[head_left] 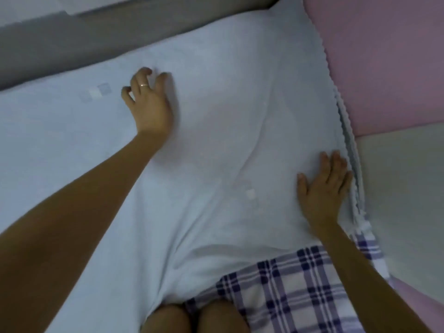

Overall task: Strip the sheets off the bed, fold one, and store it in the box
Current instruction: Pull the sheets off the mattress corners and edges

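The pale sheet (228,104) lies spread over the bed and fills most of the frame. Its scalloped, layered edge (348,145) runs down the right side beside the pink padding (384,56). The right hand (324,188) lies flat with straight fingers, pressing the sheet just inside that edge. The left hand (150,102), upper middle, has its fingers bent onto the cloth; I cannot tell whether it pinches any. The fabric looks light, soft and limp, so it is best taken at the edge or corners. No box is in sight.

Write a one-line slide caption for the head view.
Both hands on the pale blue sheet: right hand flat near its scalloped edge, left hand with fingers bent, farther up.
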Action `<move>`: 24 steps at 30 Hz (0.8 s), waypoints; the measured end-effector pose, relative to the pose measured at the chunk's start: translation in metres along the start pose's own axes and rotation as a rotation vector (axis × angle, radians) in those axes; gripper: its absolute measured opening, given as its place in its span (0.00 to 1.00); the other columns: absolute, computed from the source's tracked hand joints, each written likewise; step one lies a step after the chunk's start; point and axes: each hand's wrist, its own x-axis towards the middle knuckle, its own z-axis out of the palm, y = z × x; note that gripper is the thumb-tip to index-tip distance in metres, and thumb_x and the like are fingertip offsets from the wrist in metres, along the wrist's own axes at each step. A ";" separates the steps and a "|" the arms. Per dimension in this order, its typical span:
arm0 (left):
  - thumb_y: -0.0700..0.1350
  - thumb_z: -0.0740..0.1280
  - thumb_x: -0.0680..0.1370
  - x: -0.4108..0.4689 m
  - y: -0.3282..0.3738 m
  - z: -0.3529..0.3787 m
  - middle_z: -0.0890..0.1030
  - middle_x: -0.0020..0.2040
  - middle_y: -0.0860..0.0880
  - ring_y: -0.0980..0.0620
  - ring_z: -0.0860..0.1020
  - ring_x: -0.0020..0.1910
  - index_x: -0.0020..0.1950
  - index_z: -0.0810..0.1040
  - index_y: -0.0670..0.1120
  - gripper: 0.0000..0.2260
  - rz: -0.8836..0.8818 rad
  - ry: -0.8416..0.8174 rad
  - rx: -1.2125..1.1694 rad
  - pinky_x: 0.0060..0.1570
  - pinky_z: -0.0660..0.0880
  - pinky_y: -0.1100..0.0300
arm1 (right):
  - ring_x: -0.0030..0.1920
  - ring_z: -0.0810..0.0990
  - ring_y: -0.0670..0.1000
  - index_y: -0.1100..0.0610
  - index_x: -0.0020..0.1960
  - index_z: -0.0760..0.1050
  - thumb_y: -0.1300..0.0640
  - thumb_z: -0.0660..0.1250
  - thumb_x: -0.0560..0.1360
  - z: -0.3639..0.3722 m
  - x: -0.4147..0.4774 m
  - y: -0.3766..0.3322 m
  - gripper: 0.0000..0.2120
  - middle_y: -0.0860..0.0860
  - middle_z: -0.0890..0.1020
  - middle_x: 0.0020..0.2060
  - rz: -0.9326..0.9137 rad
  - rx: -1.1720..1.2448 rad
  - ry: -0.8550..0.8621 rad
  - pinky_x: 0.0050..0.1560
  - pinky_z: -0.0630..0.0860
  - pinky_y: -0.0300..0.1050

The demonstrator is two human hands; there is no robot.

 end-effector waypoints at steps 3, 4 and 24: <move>0.42 0.60 0.72 -0.104 0.017 -0.014 0.68 0.67 0.40 0.40 0.67 0.66 0.65 0.72 0.49 0.20 0.261 -0.180 0.032 0.62 0.56 0.47 | 0.64 0.68 0.62 0.61 0.71 0.62 0.49 0.67 0.73 -0.027 -0.037 0.012 0.32 0.62 0.69 0.66 0.266 0.055 -0.030 0.63 0.60 0.55; 0.44 0.61 0.72 -0.139 0.022 -0.020 0.69 0.66 0.40 0.40 0.68 0.64 0.64 0.73 0.49 0.19 0.308 -0.242 0.027 0.62 0.56 0.47 | 0.63 0.70 0.63 0.61 0.71 0.62 0.49 0.69 0.71 -0.039 -0.052 0.020 0.33 0.63 0.70 0.65 0.354 0.059 -0.058 0.61 0.62 0.56; 0.56 0.65 0.75 -0.314 0.065 -0.037 0.44 0.78 0.47 0.46 0.45 0.76 0.77 0.51 0.55 0.35 0.487 -0.973 0.087 0.69 0.46 0.36 | 0.54 0.77 0.55 0.60 0.60 0.70 0.54 0.60 0.79 -0.075 -0.062 0.084 0.13 0.56 0.76 0.55 1.172 1.157 -0.122 0.60 0.75 0.52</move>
